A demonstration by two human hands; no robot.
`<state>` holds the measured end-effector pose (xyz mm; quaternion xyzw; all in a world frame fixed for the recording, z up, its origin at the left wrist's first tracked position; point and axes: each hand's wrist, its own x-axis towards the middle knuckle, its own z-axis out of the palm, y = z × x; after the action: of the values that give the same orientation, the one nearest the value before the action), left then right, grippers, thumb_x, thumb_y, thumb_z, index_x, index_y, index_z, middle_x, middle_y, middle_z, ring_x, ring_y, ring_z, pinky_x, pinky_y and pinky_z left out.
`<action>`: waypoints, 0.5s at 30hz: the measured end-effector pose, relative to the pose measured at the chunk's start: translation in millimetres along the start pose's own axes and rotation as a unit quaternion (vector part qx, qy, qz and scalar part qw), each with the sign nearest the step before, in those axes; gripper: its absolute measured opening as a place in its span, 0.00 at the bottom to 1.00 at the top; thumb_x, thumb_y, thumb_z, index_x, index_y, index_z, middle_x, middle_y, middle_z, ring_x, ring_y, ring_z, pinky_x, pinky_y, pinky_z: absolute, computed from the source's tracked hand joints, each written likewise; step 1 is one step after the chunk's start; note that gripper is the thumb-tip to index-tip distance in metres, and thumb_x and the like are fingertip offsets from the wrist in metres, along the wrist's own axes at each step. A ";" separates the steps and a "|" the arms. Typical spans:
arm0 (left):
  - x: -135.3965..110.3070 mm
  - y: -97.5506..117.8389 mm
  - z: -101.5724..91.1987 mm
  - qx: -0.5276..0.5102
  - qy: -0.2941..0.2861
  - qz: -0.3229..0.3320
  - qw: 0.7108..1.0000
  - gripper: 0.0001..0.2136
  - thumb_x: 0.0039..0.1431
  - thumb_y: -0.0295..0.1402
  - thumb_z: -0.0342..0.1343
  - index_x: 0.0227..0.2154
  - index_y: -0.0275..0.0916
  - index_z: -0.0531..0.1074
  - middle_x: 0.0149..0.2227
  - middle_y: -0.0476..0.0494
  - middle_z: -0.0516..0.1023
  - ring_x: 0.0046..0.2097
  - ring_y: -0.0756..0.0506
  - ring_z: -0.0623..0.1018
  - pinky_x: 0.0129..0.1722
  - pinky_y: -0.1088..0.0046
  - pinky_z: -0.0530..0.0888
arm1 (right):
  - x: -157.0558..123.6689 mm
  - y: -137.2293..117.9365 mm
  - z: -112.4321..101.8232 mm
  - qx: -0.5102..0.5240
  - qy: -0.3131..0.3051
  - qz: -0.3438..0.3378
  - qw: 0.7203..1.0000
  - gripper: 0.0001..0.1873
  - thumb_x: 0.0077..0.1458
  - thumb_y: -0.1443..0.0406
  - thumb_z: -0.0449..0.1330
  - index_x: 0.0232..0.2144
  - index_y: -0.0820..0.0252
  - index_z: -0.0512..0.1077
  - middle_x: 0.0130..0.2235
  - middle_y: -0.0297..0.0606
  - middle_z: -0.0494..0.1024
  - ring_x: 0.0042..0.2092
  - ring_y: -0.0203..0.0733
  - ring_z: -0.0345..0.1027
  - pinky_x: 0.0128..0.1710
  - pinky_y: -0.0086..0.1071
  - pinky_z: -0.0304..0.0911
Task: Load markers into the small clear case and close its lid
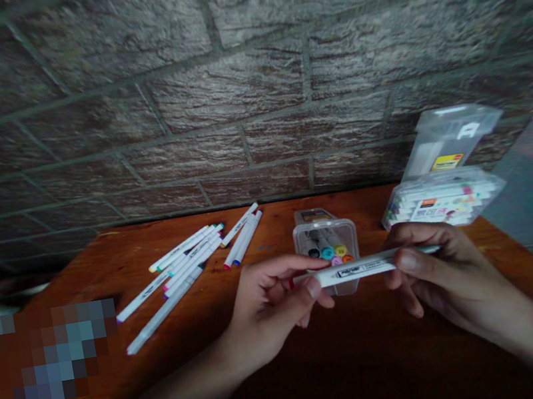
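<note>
The left hand (281,295) and right hand (431,261) are pinching a slim white marker (358,270) near its ends, before a translucent plastic box (352,236). Round, coloured marker ends (328,252) are showing inside.

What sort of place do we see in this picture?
Probably an informal drawing corner: loose white markers and a clear marker case are on a wooden table beside a block-patterned wall.

A gap runs between the loose markers (193,262) and the small box (322,225), the brick wall (229,91) blocking beyond.
</note>
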<state>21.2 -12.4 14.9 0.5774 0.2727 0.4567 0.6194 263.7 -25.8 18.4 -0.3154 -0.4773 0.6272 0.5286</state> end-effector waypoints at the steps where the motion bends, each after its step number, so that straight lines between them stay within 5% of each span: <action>1: 0.1 0.8 0.2 0.007 0.000 -0.001 1.000 0.15 0.62 0.39 0.68 0.45 0.32 0.83 0.27 0.38 0.85 0.20 0.54 0.70 0.20 0.79 0.67 | -0.1 -0.3 0.3 -0.003 0.001 -0.002 1.000 0.12 0.53 0.59 0.76 0.27 0.58 0.80 0.24 0.33 0.84 0.17 0.33 0.74 0.16 0.22 0.71; 15: 1.1 3.9 3.2 0.045 0.002 0.045 0.998 0.06 0.58 0.29 0.69 0.36 0.34 0.80 0.24 0.47 0.80 0.22 0.54 0.72 0.19 0.82 0.67 | -6.6 -0.1 -3.2 -0.065 -0.041 -0.026 0.997 0.09 0.55 0.60 0.75 0.30 0.59 0.83 0.23 0.34 0.82 0.19 0.33 0.75 0.19 0.22 0.69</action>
<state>23.5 -13.3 19.4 0.6154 0.2678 0.4723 0.5714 268.3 -31.3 16.6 -0.3104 -0.5461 0.5933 0.5034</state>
